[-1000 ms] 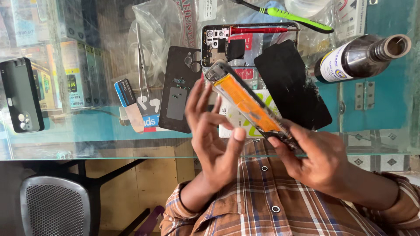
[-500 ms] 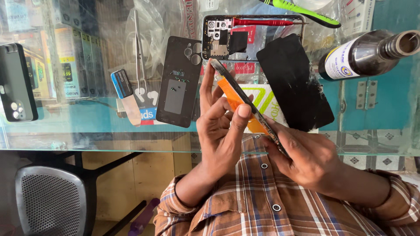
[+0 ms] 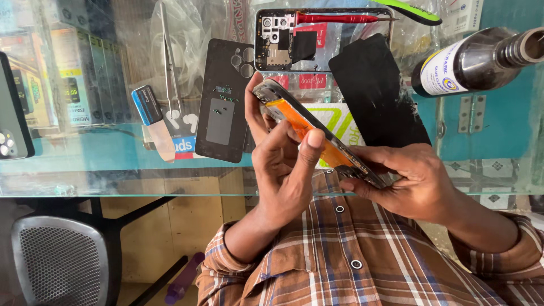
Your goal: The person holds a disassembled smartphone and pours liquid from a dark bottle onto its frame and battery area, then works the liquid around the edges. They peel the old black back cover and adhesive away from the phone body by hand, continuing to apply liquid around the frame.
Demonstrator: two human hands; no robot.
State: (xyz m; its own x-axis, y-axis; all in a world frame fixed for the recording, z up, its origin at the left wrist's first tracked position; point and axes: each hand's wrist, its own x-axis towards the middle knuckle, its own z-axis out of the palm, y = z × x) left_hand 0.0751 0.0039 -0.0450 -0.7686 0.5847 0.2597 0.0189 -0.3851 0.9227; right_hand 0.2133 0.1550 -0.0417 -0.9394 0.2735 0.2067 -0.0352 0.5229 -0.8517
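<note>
The glass counter (image 3: 85, 170) carries everything, and the parts fan out beyond the two hands, seemingly so that each stays within easy reach. Up and to the right of the grip a dark bottle (image 3: 470, 62) lies on its side. A black screen panel (image 3: 377, 96) lies flat just beyond the right hand (image 3: 408, 181), and a dark back cover (image 3: 224, 110) lies just left of the left hand (image 3: 283, 164), inner face up. A stripped phone frame (image 3: 283, 42) sits further out, with a red screwdriver (image 3: 334, 18) resting across its top edge. Thin tweezers (image 3: 167, 62) lie well left of the grip.

The opened phone (image 3: 306, 127) is not on the counter. It is held above the near edge, tilted, with its orange inner face turned toward the person, probably for a clear look. The right hand is closed round the phone's near end, clamping it as an anchor. The left hand's fingers back the far end while its thumb (image 3: 311, 141) presses down on the orange face, as if for fine work with the thumb tip.
</note>
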